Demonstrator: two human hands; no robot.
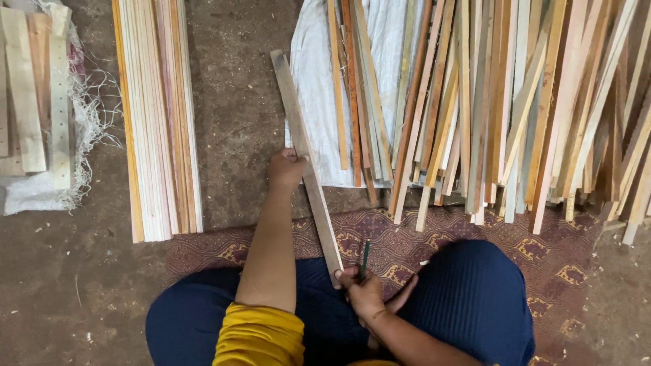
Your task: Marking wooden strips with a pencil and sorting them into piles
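Note:
My left hand (287, 167) grips a long flat wooden slat (303, 146) near its middle; the slat runs from the dirt floor at upper centre down to my lap. At the slat's near end, my right hand (365, 288) holds a thin dark pencil (365, 259) upright and also touches the slat's end. I sit cross-legged in dark blue trousers on a patterned maroon mat (542, 254).
A neat bundle of pale slats (159, 115) lies on the floor at left. A loose heap of several mixed wooden strips (502, 108) rests on a white sack (315, 74) at right. More flat boards (34, 95) sit on a frayed sack at far left.

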